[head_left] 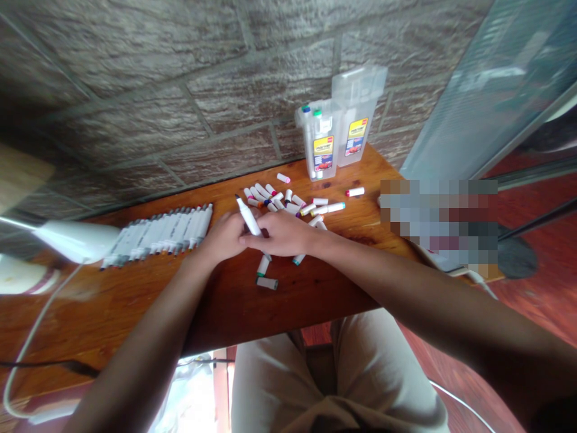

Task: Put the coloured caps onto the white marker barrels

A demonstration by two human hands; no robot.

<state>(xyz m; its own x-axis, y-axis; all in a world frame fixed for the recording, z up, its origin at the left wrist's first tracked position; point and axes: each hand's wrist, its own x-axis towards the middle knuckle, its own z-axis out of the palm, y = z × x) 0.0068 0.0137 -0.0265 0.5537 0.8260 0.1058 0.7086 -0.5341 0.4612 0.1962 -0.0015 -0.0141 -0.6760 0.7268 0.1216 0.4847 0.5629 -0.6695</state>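
Note:
A white marker (249, 216) with a dark tip points up and away between my two hands. My right hand (286, 233) is closed on it, the thumb lying across the barrel. Closed against its other side is my left hand (226, 236), whose fingertips are partly hidden. Just beyond my hands lies a loose heap of short white marker caps (288, 197) with coloured ends. Two more caps, a green-ended one (263, 266) and a greyish one (267, 283), rest on the near side. To the left, several white markers (164, 231) lie side by side in a row.
Against the stone-patterned wall stand a clear marker case (321, 153) with a few markers inside and a second clear case (356, 135). A white lamp-like object (76, 240) and its cable occupy the wooden table's (234, 313) left end. A blurred-out patch covers the right end.

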